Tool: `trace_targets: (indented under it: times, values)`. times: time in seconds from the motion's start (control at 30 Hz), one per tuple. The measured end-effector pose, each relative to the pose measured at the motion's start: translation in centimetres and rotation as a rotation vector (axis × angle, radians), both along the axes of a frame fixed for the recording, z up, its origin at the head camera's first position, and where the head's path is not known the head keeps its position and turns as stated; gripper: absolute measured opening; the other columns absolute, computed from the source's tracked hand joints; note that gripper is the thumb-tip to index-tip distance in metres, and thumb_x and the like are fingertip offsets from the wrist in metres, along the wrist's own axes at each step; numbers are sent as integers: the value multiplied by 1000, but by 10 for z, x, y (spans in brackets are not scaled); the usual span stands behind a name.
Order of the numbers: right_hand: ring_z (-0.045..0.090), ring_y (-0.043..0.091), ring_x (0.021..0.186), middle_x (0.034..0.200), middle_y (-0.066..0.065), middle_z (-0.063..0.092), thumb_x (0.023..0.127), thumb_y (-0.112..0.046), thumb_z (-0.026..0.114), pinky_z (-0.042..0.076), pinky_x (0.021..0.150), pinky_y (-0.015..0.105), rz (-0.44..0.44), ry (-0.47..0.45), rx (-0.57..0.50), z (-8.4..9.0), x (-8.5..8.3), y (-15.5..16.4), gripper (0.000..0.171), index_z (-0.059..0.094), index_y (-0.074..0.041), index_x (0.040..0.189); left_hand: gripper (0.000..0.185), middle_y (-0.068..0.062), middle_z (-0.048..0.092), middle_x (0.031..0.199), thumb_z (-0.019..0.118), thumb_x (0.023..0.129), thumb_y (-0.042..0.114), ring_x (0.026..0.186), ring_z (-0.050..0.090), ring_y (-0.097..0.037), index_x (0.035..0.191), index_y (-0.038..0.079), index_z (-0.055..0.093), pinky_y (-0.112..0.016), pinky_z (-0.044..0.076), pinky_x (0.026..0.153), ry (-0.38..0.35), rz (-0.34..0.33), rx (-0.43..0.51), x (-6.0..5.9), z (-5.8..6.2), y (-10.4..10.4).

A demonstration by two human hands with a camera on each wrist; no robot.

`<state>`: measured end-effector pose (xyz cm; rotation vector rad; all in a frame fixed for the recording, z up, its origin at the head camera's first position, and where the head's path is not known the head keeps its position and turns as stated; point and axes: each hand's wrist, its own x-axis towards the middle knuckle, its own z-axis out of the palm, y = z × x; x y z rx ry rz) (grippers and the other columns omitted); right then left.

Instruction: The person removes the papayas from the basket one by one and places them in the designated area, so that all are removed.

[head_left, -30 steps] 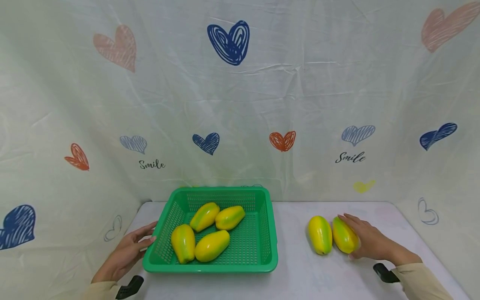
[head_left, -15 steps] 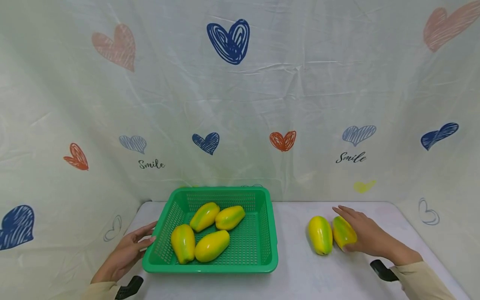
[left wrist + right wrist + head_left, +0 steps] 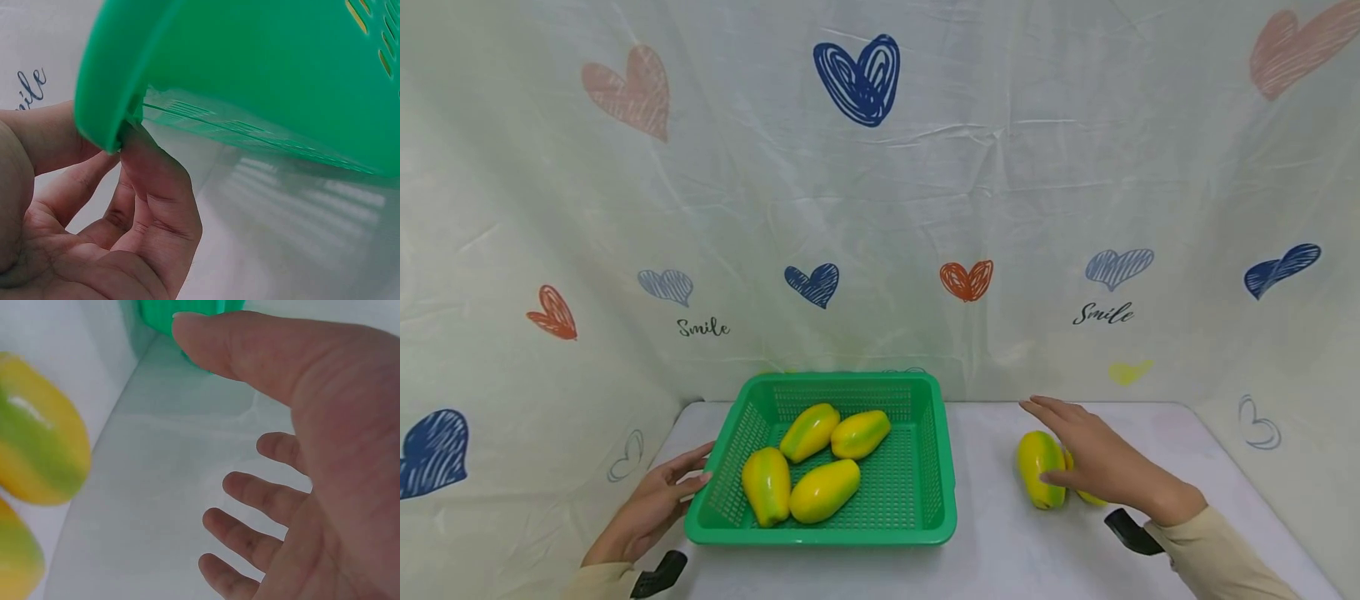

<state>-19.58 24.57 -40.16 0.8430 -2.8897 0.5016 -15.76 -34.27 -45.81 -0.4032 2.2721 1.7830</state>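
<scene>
Two yellow-green papaya-like fruits lie on the white table at the right. The left fruit (image 3: 1036,467) shows well; the right fruit (image 3: 1086,498) is mostly hidden behind my right hand (image 3: 1090,458). That hand hovers over them with straight, spread fingers and holds nothing. In the right wrist view the right hand (image 3: 294,487) is apart from the fruit (image 3: 37,456). A green plastic basket (image 3: 820,533) holds several more fruits (image 3: 765,485). My left hand (image 3: 655,504) rests at the basket's left side, its fingertips (image 3: 140,150) touching under the basket rim (image 3: 112,94).
A cloth backdrop printed with hearts surrounds the table on three sides. Bare white tabletop (image 3: 985,467) lies between the basket and the two loose fruits. Black wrist-camera mounts (image 3: 1131,533) sit on both forearms.
My right hand came off the right fruit and moved left and slightly up, now spread above both fruits. The left hand and basket stayed put.
</scene>
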Motion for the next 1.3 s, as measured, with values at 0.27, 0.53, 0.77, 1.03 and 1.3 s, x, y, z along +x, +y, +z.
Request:
trace_targets:
  times: [0.27, 0.53, 0.77, 1.03, 1.3]
  values:
    - [49, 47, 140, 156, 20, 51, 80, -18, 94, 42, 111, 70, 45, -25, -2, 10, 0, -24, 88, 50, -6, 155, 67, -32, 34, 157, 58, 110, 13, 102, 66, -15, 165, -2, 24, -31, 60, 89, -1, 1, 1, -1, 0, 0]
    - [53, 43, 136, 151, 18, 55, 81, -17, 93, 47, 109, 66, 123, 15, 1, 12, -1, -45, 84, 52, -4, 153, 68, -32, 35, 157, 59, 109, 12, 102, 66, -16, 165, -3, 25, -32, 61, 90, 2, -2, 1, -1, 0, 0]
    - [56, 41, 133, 149, 18, 57, 82, -16, 92, 50, 107, 62, 178, 33, 19, 9, -1, -64, 82, 52, -4, 153, 69, -33, 33, 158, 61, 108, 14, 102, 66, -17, 165, -3, 26, -33, 60, 92, -3, 12, -9, -1, -1, 0]
    - [58, 38, 131, 147, 17, 58, 85, -16, 90, 51, 107, 58, 234, 41, 34, 7, -2, -85, 77, 53, -3, 151, 69, -33, 33, 158, 60, 109, 14, 102, 65, -17, 165, -3, 25, -32, 60, 90, -11, 14, 0, -1, -1, -1]
    - [59, 36, 129, 146, 16, 59, 86, -20, 89, 52, 107, 56, 256, -19, 47, 5, -3, -107, 77, 53, -4, 151, 70, -33, 34, 157, 62, 107, 12, 101, 66, -16, 165, -4, 26, -32, 61, 89, -13, 27, 2, -2, 0, 1]
